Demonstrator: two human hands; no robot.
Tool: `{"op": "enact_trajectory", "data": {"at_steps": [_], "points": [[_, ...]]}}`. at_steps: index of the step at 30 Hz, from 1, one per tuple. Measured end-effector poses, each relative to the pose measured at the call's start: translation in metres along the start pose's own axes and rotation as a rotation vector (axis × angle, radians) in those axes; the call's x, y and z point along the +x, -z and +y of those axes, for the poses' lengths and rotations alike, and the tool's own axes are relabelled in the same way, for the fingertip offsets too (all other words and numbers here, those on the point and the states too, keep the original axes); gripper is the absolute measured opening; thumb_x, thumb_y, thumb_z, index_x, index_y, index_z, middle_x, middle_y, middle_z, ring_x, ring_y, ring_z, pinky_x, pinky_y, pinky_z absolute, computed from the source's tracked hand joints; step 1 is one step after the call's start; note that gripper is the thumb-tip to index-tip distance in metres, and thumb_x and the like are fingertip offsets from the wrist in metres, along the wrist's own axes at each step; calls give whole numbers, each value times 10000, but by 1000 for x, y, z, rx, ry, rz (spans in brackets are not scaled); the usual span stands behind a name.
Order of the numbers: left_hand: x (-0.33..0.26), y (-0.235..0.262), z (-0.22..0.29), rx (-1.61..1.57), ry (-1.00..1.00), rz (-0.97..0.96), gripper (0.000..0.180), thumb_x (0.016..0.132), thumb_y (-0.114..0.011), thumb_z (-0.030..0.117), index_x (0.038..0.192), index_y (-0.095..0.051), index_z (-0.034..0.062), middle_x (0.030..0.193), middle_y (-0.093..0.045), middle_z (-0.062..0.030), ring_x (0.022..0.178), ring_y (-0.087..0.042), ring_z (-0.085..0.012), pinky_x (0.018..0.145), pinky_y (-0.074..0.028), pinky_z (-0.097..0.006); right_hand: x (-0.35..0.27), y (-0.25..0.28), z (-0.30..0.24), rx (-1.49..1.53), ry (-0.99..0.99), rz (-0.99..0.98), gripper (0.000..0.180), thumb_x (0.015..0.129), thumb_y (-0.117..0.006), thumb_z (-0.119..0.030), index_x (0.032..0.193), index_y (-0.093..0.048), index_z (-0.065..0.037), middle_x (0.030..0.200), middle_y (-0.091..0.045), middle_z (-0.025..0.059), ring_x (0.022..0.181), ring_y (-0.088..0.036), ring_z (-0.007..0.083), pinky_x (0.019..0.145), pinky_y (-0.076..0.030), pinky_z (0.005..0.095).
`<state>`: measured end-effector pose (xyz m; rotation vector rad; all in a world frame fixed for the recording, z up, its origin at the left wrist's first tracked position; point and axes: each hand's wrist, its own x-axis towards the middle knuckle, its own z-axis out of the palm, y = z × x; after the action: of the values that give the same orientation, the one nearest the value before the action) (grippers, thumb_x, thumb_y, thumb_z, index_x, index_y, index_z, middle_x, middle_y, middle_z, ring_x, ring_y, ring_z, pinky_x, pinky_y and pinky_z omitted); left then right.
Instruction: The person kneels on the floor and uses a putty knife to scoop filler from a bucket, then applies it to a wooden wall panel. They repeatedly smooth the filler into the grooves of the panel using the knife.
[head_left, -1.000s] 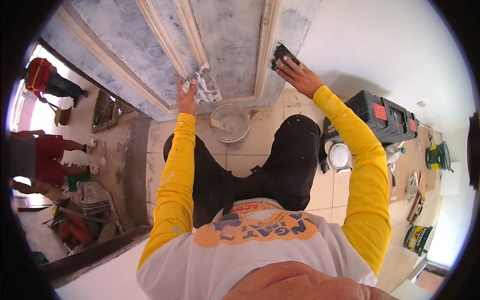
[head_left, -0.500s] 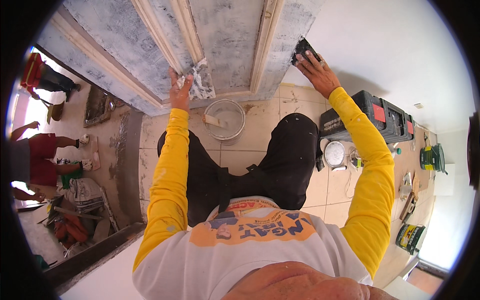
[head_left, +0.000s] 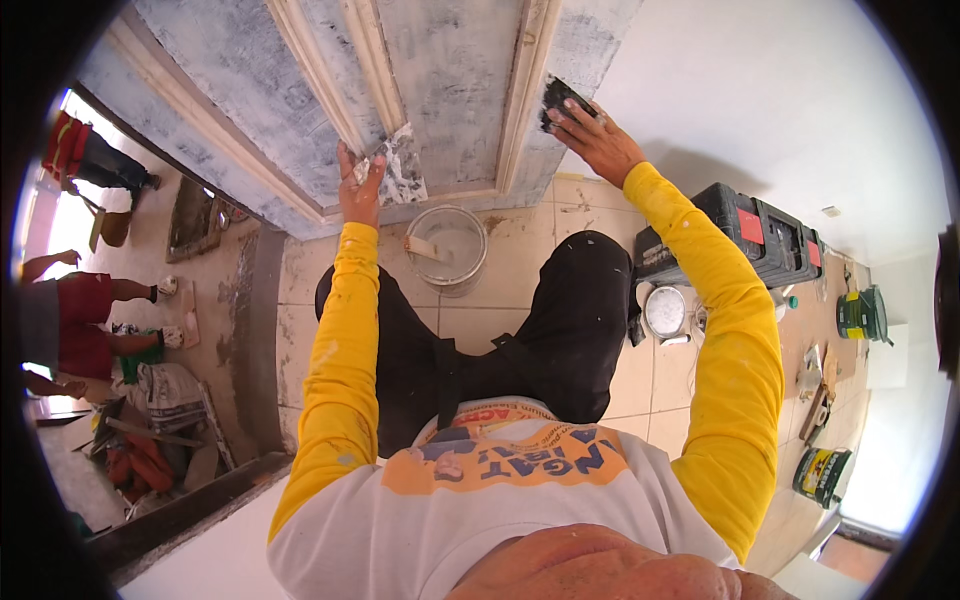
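Observation:
A panelled door point(head_left: 455, 95), patchy grey-white with cream mouldings, stands in front of me. My left hand point(head_left: 361, 188) is closed on a flat, putty-smeared plate point(head_left: 405, 168) held close to the door's lower part. In my right hand point(head_left: 603, 146) is a black flat putty spreader point(head_left: 562, 98), pressed against the door's right border; fingers lie across its back. Between my knees on the floor sits a round bucket point(head_left: 484, 245) of whitish paste, with a pale flat stick point(head_left: 427, 248) leaning in it.
A long black toolbox point(head_left: 700, 240) lies by the white wall at right, near a white-topped can point(head_left: 665, 312). Green buckets point(head_left: 862, 314) stand farther right. Left, past a sill point(head_left: 190, 515), are a person in red shorts point(head_left: 85, 312), another person point(head_left: 100, 165), and piled sacks point(head_left: 170, 390).
My right hand has moved left with the black spreader, from the door's edge onto its right border. The left hand and its plate have barely shifted.

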<state>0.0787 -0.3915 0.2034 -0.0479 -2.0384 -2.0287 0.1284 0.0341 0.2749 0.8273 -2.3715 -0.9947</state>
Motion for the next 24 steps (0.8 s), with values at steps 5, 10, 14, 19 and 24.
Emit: {"op": "enact_trajectory", "data": {"at_steps": [5, 10, 14, 19, 24], "points": [[3, 1, -4, -44, -2, -4, 993, 870, -785, 419, 1592, -234, 20, 1559, -376, -228, 1448, -354, -294, 1173, -279, -354, -44, -4, 16, 57, -50, -142, 551, 943, -546, -179, 1487, -459, -182, 1671, -219, 8, 1551, -146, 261, 1262, -185, 464], [4, -2, -3, -117, -1, 4, 1000, 876, -792, 379, 1588, -214, -18, 1540, -405, -196, 1418, -381, -252, 1156, -293, -328, -36, 21, 25, 75, -43, 3, 589, 938, -559, -182, 1511, -425, -199, 1668, -221, 2, 1548, -155, 278, 1261, -197, 465], [-2, -2, 3, -114, -17, -26, 1004, 876, -793, 381, 1587, -212, -26, 1543, -405, -194, 1408, -398, -249, 1154, -295, -320, 0, 33, 31, 50, -4, -14, 615, 932, -562, -175, 1526, -404, -212, 1668, -219, -5, 1549, -146, 271, 1263, -199, 455], [0, 2, 1, 6, -41, -18, 999, 878, -774, 439, 1589, -231, -6, 1559, -389, -205, 1418, -395, -266, 1155, -297, -323, 13, 22, 33, 21, 6, 36, 609, 931, -556, -177, 1521, -414, -229, 1669, -216, -18, 1552, -136, 251, 1263, -198, 439], [4, 5, -3, 15, -3, -55, 1066, 826, -745, 598, 1616, -215, 120, 1623, -279, -231, 1515, -248, -352, 1221, -222, -441, -29, 11, 51, -43, -72, -169, 590, 940, -545, -219, 1516, -421, -262, 1679, -185, -32, 1551, -143, 246, 1261, -194, 448]]}}
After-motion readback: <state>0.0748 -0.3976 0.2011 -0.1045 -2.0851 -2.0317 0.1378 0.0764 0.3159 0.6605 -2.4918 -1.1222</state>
